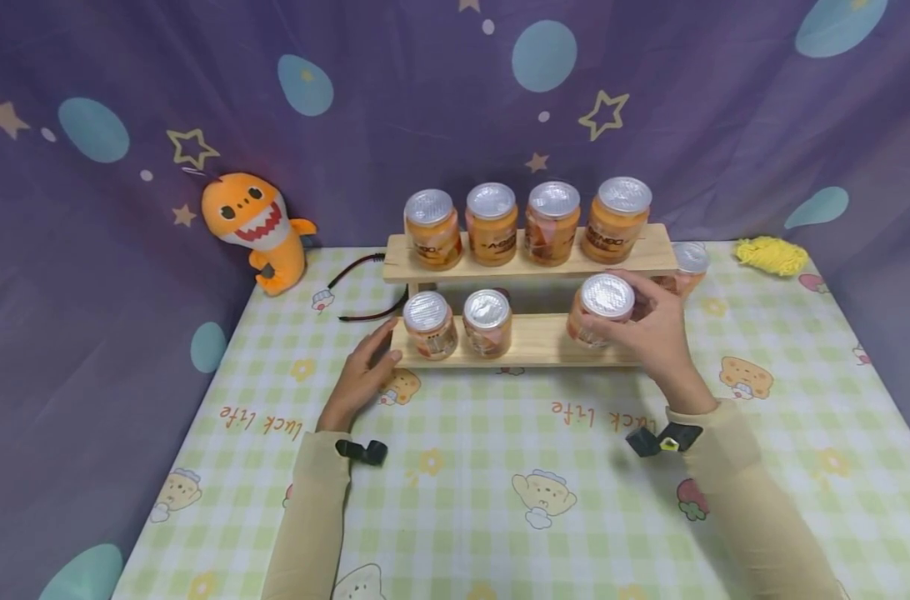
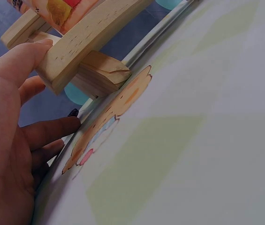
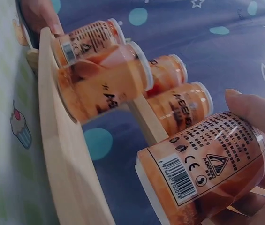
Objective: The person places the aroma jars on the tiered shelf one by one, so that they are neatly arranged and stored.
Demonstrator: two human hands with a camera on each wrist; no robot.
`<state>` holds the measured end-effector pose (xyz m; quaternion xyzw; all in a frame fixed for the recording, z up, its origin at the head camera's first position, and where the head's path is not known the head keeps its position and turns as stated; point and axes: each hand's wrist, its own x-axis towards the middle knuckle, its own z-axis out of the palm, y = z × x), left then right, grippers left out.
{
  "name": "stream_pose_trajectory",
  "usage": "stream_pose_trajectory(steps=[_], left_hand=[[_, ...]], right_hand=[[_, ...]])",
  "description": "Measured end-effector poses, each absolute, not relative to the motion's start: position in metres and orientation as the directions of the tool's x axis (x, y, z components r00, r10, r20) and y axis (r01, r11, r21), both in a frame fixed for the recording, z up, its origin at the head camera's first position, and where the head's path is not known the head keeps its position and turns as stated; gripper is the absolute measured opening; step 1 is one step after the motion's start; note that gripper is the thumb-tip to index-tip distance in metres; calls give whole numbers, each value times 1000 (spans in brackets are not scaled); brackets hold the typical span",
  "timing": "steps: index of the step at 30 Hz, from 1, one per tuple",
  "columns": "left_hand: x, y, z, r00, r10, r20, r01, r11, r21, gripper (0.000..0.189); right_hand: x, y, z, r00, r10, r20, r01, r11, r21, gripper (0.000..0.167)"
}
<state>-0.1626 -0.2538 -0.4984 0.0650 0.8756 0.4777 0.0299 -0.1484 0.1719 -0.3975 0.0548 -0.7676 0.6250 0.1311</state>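
Note:
My right hand [image 1: 653,325] holds an orange-labelled jar [image 3: 207,164] with a silver lid, upright, over the right part of the lower shelf. The right wrist view shows a gap between its base and the lower board [image 3: 71,173]. Two similar jars, the left one [image 1: 430,325] and its neighbour [image 1: 488,323], stand on the lower shelf's left half. At the left end of the two-tier wooden rack [image 1: 537,342], my left hand [image 1: 359,379] grips the lower board's end between thumb and index finger. Several matching jars [image 1: 492,225] line the upper shelf.
Another jar [image 1: 691,262] stands behind the rack's right end, partly hidden. Yellow yarn [image 1: 772,256] lies at the back right. An orange shark plush [image 1: 256,229] sits at the back left, near a dark cable [image 1: 357,268]. A checked cloth [image 1: 470,533] covers the table.

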Motion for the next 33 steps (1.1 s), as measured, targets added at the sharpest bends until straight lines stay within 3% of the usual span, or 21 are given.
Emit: stream_pose_trajectory(steps=[33], left_hand=[[-162, -255, -499, -987, 158, 11, 93, 526, 846, 59]], right_hand=[[-157, 128, -428, -970, -51, 239, -245, 213, -946, 65]])
